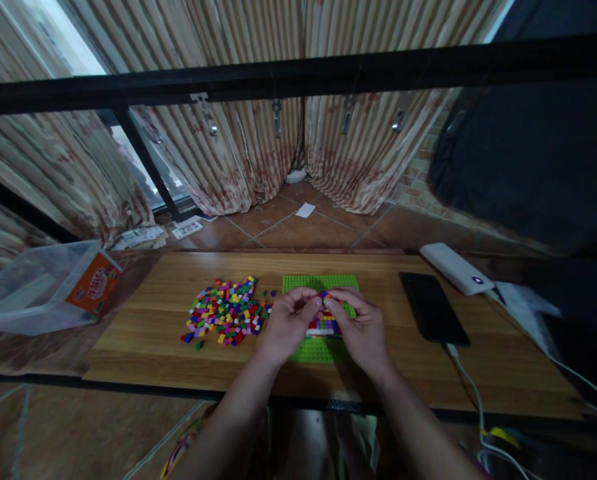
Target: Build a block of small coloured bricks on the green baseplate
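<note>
Both my hands meet over a green studded baseplate (314,351) on the wooden table. My left hand (291,321) is closed, its thumb and forefinger pinching. Opposite it, my right hand (361,320) pinches in the same way, thumb tip close to the other thumb. Between the fingertips shows a small toy brick (323,294), bluish-purple with some red or orange beside it; whether it is one piece or more I cannot tell. Below the thumbs, rows of coloured bricks (324,327) sit on the baseplate, partly covered by my hands. Left of my left hand lies a loose pile of small bricks (228,310).
A clear plastic box (38,287) with an orange label stands at the left. On the right lie a black phone (434,308) with a cable plugged in and a white power bank (455,269). A dark metal bar (298,79) crosses beyond the table, before striped curtains (258,153).
</note>
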Demonstrator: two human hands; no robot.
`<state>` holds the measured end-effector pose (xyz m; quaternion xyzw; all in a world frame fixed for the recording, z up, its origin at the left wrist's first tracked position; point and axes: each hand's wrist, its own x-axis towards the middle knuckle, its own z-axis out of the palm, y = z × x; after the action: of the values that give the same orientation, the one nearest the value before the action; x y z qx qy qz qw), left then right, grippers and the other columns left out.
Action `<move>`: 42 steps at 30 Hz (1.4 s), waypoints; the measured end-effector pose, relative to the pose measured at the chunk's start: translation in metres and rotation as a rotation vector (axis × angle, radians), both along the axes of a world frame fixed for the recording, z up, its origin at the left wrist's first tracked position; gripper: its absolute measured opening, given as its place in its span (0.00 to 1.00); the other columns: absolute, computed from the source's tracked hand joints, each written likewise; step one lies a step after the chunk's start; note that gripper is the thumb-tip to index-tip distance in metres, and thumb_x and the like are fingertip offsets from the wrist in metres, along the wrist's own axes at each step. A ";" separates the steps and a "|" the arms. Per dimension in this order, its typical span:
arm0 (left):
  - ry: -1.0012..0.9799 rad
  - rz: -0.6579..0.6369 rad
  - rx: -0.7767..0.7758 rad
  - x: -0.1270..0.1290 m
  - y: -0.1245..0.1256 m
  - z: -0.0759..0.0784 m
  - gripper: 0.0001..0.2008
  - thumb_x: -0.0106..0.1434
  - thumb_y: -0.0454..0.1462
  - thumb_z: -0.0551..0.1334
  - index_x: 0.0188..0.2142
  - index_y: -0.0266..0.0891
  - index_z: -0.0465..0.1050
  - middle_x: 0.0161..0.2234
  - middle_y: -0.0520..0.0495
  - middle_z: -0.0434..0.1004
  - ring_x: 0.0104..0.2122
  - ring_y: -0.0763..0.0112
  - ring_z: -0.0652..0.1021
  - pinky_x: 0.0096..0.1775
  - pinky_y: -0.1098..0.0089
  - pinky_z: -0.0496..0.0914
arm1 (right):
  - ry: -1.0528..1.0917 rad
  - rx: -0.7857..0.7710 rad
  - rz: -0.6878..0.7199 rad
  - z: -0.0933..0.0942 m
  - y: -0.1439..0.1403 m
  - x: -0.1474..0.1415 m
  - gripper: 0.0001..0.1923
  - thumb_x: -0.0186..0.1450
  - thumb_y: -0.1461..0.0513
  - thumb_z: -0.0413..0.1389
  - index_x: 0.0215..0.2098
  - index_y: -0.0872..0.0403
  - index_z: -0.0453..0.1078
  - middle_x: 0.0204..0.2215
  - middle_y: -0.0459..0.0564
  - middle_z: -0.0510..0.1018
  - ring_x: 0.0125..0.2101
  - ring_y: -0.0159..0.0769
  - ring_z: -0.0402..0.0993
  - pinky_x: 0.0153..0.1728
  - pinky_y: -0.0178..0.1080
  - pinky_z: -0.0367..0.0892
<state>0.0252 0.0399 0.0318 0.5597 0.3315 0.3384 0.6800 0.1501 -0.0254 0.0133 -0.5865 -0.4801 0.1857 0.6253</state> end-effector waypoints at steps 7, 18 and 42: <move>0.105 0.004 0.248 0.005 -0.005 -0.004 0.08 0.61 0.40 0.60 0.34 0.37 0.72 0.28 0.52 0.74 0.29 0.75 0.74 0.33 0.75 0.68 | -0.025 -0.027 -0.001 0.000 -0.001 0.003 0.09 0.65 0.58 0.55 0.37 0.50 0.77 0.33 0.48 0.77 0.36 0.36 0.73 0.40 0.39 0.68; 0.240 0.108 0.350 0.011 -0.011 -0.008 0.09 0.61 0.41 0.59 0.31 0.38 0.72 0.26 0.52 0.74 0.25 0.75 0.72 0.28 0.76 0.64 | -0.202 -0.032 -0.104 -0.002 -0.004 0.002 0.10 0.66 0.57 0.53 0.37 0.49 0.76 0.34 0.50 0.78 0.37 0.39 0.73 0.40 0.42 0.68; 0.265 0.332 0.234 -0.006 0.018 -0.026 0.08 0.57 0.41 0.61 0.30 0.37 0.73 0.24 0.52 0.75 0.26 0.74 0.74 0.30 0.74 0.67 | -0.156 -0.218 -0.070 -0.025 0.007 0.032 0.09 0.56 0.54 0.63 0.27 0.50 0.75 0.39 0.50 0.75 0.42 0.41 0.72 0.48 0.46 0.63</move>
<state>0.0196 0.0575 0.0060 0.6122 0.4638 0.4050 0.4960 0.1824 -0.0185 -0.0120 -0.6800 -0.4835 0.1686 0.5248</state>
